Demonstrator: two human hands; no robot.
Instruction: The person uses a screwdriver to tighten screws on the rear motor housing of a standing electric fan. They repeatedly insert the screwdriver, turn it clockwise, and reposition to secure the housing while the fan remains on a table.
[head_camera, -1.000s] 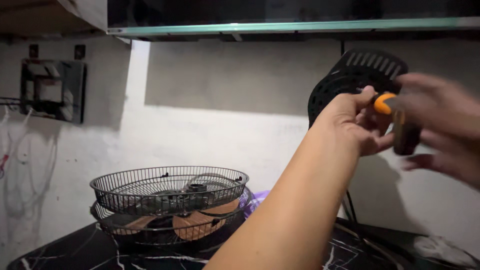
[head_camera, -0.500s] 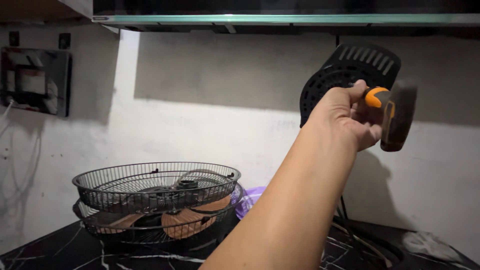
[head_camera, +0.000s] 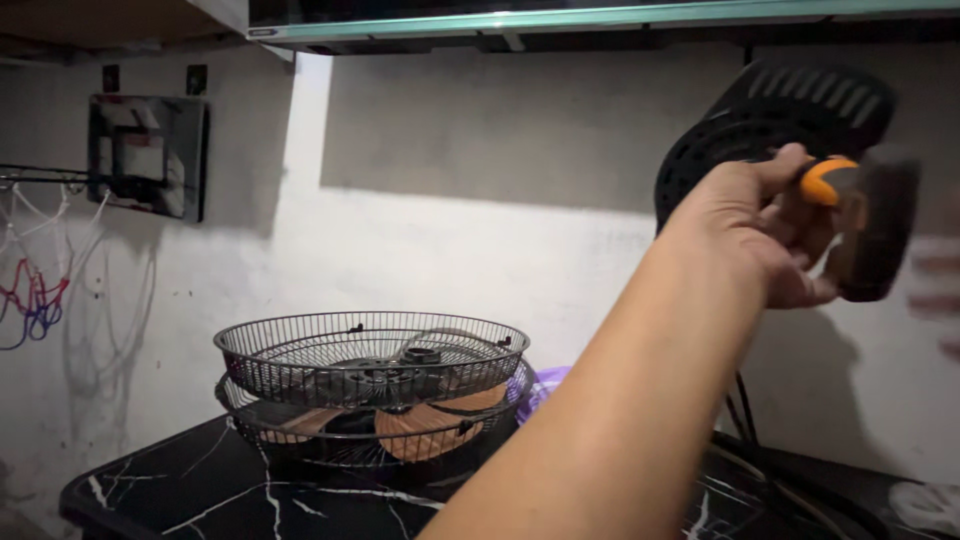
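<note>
The black fan motor housing (head_camera: 775, 125), round with slotted vents along its top, stands raised at the upper right against the white wall (head_camera: 480, 250), and a tool with an orange-and-black handle (head_camera: 860, 225) is held up just in front of it, its working end hidden behind the fingers. The left hand (head_camera: 765, 235), at the end of a bare forearm reaching up from the lower middle of the view, is closed around the upper part of that handle, thumb near the orange collar, and overlaps the lower edge of the housing. The right hand (head_camera: 940, 290) shows only as a blurred smear of fingers at the right border, just beside the tool's dark lower end; whether it grips anything cannot be told. Thin black cables (head_camera: 745, 415) drop from below the housing toward the bench (head_camera: 230, 495), a black top with white marble veining. Well apart to the left on the bench sit two round wire fan grilles (head_camera: 370, 350), stacked, with the orange fan blade (head_camera: 425, 425) lying between them. A small basketball hoop with net (head_camera: 40, 270) hangs on the wall at far left.
</note>
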